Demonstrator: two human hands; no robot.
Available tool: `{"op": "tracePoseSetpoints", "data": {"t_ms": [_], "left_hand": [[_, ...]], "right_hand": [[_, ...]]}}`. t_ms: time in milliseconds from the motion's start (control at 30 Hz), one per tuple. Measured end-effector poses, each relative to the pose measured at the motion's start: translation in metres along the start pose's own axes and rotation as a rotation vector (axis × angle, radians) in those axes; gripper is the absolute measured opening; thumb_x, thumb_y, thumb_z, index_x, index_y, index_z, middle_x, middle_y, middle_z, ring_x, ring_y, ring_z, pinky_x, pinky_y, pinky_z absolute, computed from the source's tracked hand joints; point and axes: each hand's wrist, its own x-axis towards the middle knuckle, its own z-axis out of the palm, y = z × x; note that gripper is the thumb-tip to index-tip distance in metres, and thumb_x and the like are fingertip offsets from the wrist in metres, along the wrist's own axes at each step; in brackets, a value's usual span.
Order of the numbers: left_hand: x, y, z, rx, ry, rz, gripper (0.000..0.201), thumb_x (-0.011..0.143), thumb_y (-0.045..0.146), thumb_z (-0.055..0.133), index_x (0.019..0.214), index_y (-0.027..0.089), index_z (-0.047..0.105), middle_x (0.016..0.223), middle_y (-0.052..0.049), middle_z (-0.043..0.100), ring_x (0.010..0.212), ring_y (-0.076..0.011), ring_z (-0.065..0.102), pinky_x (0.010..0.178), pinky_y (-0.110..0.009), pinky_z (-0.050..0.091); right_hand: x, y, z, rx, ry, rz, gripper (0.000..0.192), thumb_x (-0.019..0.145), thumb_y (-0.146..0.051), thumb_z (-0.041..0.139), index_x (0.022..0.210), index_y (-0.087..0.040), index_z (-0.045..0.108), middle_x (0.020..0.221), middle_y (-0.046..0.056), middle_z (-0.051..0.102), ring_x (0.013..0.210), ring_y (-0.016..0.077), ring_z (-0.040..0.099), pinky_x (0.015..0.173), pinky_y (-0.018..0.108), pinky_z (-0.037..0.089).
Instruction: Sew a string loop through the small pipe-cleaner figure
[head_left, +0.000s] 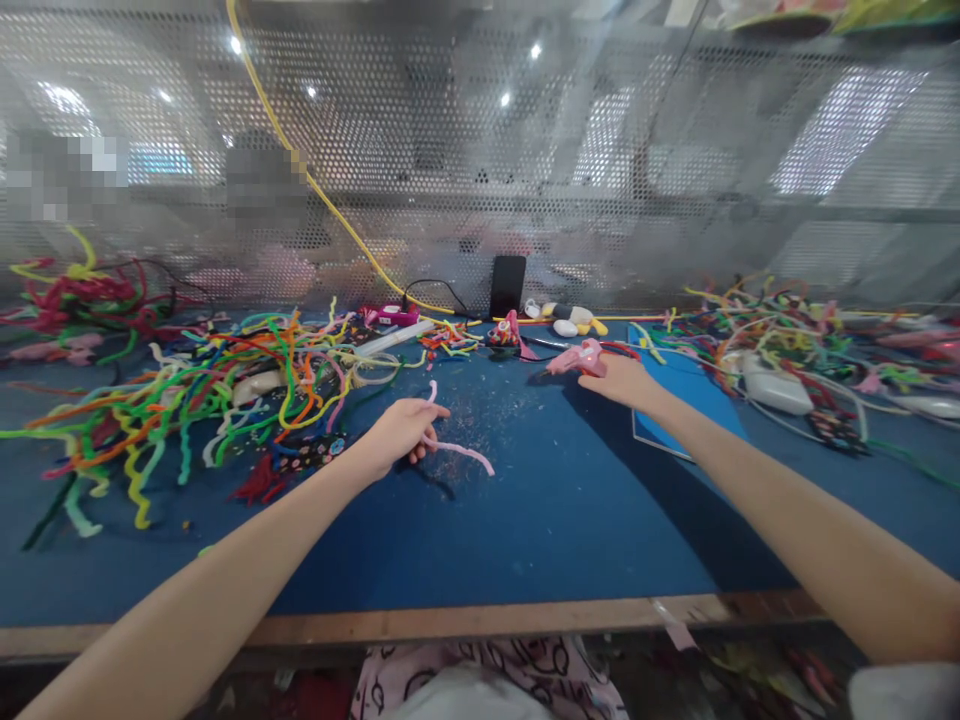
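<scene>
Fuzzy pink pipe cleaner (456,448) between the left fingers; glossy pink plastic glue gun (576,360) under the right fingers; matt blue tabletop (525,520).

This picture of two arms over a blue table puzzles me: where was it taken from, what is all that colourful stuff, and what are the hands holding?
There is no machine here. A person wears a camera on the head, so you look down along their own two bare arms. The left hand pinches a pink pipe cleaner, a fuzzy bendable wire. The right hand rests on a pink glue gun lying on the blue table. To the left lies a big heap of pipe cleaners in many colours, with more at the far right. A perforated metal screen stands behind the table, and a dark phone leans against it.
</scene>
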Motion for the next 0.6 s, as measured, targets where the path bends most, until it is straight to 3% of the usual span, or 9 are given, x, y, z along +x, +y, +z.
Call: {"op": "tracePoseSetpoints", "data": {"t_ms": [200,600], "left_hand": [[-0.001,0.002,0.001,0.001,0.008,-0.004,0.039,0.101,0.025,0.040,0.125,0.008,0.066,0.058,0.004,0.054,0.041,-0.0077,0.046,0.039,-0.018,0.034],[-0.004,0.006,0.001,-0.009,0.005,-0.012,0.037,0.101,0.024,0.041,0.123,0.008,0.067,0.057,0.004,0.054,0.041,-0.0071,0.046,0.040,-0.018,0.033]], "right_hand": [[0.031,0.001,0.003,0.242,-0.063,0.183,0.035,0.098,-0.039,0.063,0.125,-0.017,0.063,0.125,0.009,0.065,0.106,0.0224,0.066,0.090,0.043,0.058],[0.037,0.000,0.009,0.940,-0.310,0.129,0.038,0.098,-0.038,0.064,0.130,-0.017,0.061,0.128,0.010,0.064,0.108,0.0229,0.066,0.090,0.045,0.058]]}}
